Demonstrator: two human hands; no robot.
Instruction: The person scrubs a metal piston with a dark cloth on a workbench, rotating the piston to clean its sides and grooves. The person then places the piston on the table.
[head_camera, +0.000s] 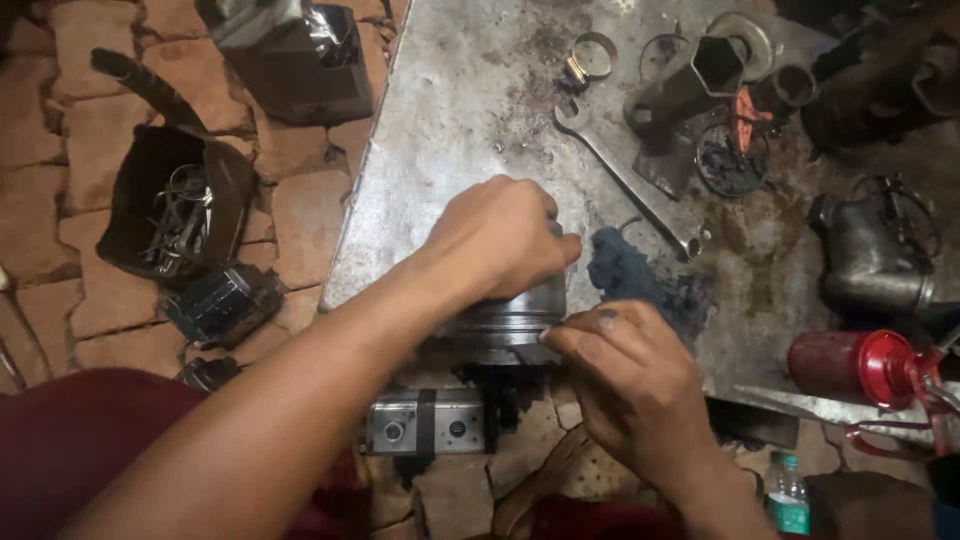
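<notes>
On metal table (450, 90), upright piston (505, 325), left hand (500, 235) atop, right hand (640, 380) beside

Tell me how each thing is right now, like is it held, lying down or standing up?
Metal piston: upright at the table's edge, gripped.
Left hand: closed over the piston's top.
Right hand: fingertips touching the piston's side.
Spanner: lying flat, untouched.
Dark rag: crumpled beside the piston.
Red oil can: lying on its side.
Hose clamp: lying loose.
Box socket: lying on its side.
</notes>
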